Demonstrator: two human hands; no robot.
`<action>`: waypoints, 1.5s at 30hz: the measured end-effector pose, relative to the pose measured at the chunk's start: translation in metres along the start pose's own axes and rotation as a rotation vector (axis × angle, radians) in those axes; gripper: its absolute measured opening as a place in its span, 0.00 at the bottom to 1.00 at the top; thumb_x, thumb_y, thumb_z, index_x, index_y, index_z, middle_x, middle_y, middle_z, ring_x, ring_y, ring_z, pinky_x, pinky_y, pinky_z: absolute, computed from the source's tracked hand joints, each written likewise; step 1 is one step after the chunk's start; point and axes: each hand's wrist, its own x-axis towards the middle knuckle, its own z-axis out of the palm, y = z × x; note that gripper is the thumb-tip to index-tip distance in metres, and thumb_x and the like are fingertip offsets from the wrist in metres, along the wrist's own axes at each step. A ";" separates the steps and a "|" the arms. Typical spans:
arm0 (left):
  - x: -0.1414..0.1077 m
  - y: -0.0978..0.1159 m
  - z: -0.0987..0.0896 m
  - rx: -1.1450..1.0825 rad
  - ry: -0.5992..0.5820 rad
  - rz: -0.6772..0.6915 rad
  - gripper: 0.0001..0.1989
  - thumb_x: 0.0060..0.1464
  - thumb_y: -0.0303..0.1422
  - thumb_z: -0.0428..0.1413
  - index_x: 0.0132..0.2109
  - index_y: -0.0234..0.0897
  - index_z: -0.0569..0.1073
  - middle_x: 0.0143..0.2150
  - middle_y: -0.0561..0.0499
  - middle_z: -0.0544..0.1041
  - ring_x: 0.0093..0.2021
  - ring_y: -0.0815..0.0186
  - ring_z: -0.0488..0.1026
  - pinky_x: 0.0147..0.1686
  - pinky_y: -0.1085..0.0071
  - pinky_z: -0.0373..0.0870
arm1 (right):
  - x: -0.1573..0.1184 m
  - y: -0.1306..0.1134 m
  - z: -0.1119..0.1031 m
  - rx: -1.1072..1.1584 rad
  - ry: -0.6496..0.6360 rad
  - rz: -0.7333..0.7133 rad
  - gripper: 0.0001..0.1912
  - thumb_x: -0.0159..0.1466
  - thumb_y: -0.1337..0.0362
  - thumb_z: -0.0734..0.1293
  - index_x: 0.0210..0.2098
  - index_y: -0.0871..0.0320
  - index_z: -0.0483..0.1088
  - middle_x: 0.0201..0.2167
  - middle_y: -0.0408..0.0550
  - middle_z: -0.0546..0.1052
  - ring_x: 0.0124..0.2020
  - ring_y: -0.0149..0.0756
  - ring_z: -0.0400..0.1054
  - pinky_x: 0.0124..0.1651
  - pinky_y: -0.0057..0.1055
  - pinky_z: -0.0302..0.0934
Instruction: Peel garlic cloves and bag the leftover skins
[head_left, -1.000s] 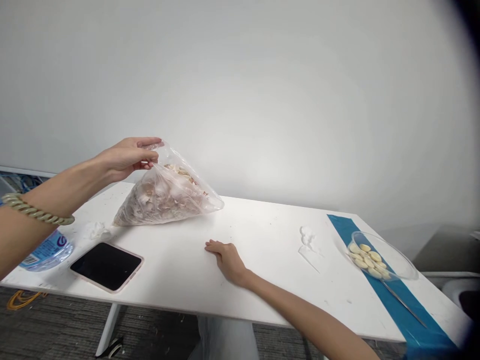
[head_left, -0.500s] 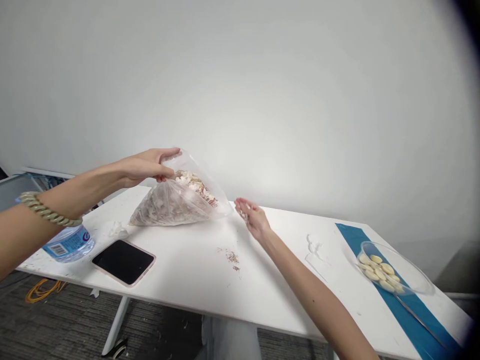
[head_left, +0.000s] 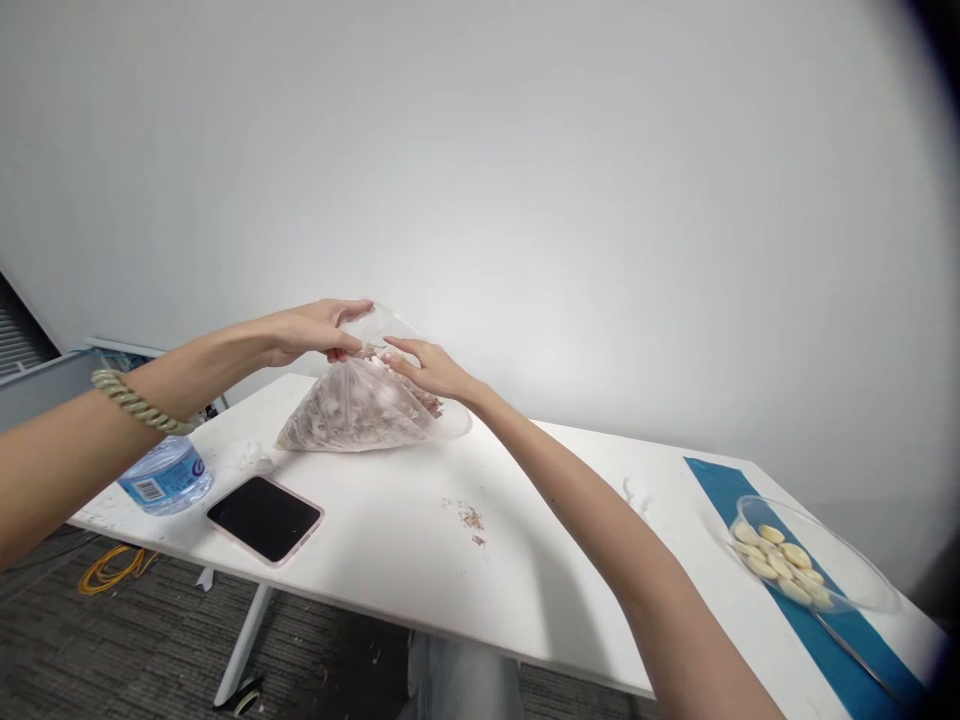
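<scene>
A clear plastic bag [head_left: 352, 410] bulging with papery garlic skins [head_left: 435, 405] rests at the back of the table. My left hand [head_left: 319, 330] grips its upper edge, thumb and fingers closed on the plastic, keeping the mouth spread. At that mouth is my right hand [head_left: 431, 368], palm down with thumb and forefinger apart; the other fingers are partly hidden. Whitish bits of skin lie just under its fingertips. Several peeled garlic cloves [head_left: 780, 560] sit in a clear plastic bowl [head_left: 862, 580] on the right.
A phone [head_left: 265, 519] lies in front of the bag, beside a water bottle [head_left: 166, 477]. Brown skin scraps [head_left: 471, 517] are scattered mid-table. The bowl stands on a blue strip [head_left: 716, 480] with a thin metal utensil [head_left: 851, 655]. White crumpled tissue [head_left: 637, 497] lies left of it.
My right hand, cupped around skins beside the bag, has moved left and up into the bag's mouth, its fingers spreading. My left hand still holds the bag. The view has shifted slightly left.
</scene>
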 end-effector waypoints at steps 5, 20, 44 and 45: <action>0.007 -0.006 -0.003 -0.028 0.050 -0.014 0.46 0.30 0.27 0.58 0.63 0.43 0.63 0.62 0.42 0.64 0.23 0.74 0.64 0.22 0.74 0.63 | -0.014 0.017 -0.009 -0.093 0.035 -0.205 0.20 0.64 0.74 0.57 0.52 0.60 0.69 0.54 0.47 0.71 0.54 0.35 0.66 0.56 0.35 0.59; 0.032 -0.024 -0.006 -0.125 0.110 -0.041 0.45 0.34 0.25 0.59 0.64 0.32 0.60 0.37 0.46 0.74 0.23 0.74 0.61 0.23 0.75 0.62 | -0.190 0.093 0.050 -0.041 -0.133 0.396 0.37 0.68 0.46 0.46 0.67 0.67 0.41 0.67 0.59 0.44 0.68 0.44 0.41 0.68 0.48 0.39; 0.029 -0.028 0.002 -0.133 0.081 -0.036 0.44 0.37 0.25 0.60 0.64 0.36 0.60 0.54 0.44 0.71 0.24 0.76 0.62 0.23 0.75 0.61 | -0.253 0.033 0.069 -0.052 -0.347 0.300 0.35 0.68 0.53 0.56 0.67 0.62 0.40 0.67 0.54 0.45 0.68 0.43 0.40 0.69 0.44 0.39; 0.030 -0.028 0.003 -0.141 0.080 -0.039 0.44 0.36 0.25 0.60 0.64 0.36 0.60 0.52 0.44 0.72 0.24 0.75 0.62 0.22 0.75 0.61 | -0.251 0.031 0.075 -0.062 -0.341 0.289 0.33 0.69 0.56 0.55 0.67 0.63 0.42 0.67 0.54 0.46 0.68 0.42 0.40 0.69 0.43 0.40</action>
